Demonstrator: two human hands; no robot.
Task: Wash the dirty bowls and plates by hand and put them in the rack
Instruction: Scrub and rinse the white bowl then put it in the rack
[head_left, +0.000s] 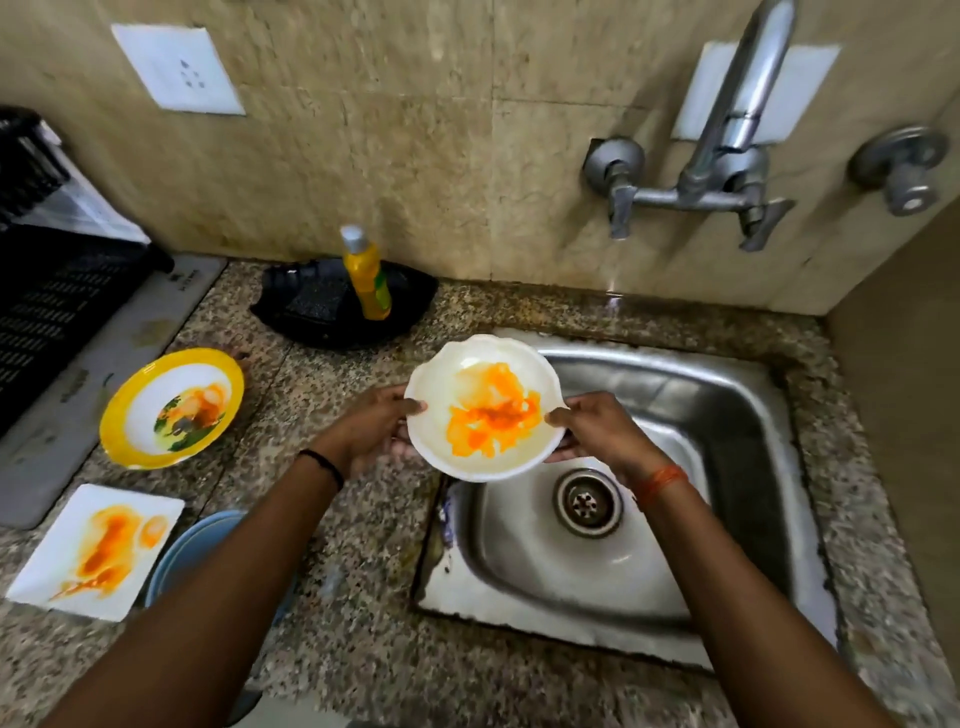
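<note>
Four soiled dishes are in view at a kitchen sink (727, 415): one white bowl (483, 410), one yellow-rimmed bowl (171, 408), one square white plate (98, 551) and one blue dish (202, 535) half hidden under a forearm. A person holds the white bowl in both hands above the sink's left edge, just left of the drain (587, 501). The left hand (369, 426) takes the rim at 9 o'clock, thumb on top and fingers curled beneath, its grip clamped on the bowl. The right hand (597, 423) does the same at 3 o'clock, thumb over the rim, its grip also clamped on the bowl. Both forearms reach up from the lower edge, a black band on the left wrist and an orange thread on the right. The round bowl faces mouth up, tipped slightly toward the camera, orange smears across its inside. On the speckled worktop (363, 571), the yellow-rimmed bowl sits at 9 o'clock of the held bowl, the square plate and blue dish at 8 o'clock. One yellow soap bottle (368, 275) stands upright in a black tray (332, 306) at 11 o'clock. One black rack (47, 312) lies far left. One tap (727, 150) is mounted on the wall at 1 o'clock.
</note>
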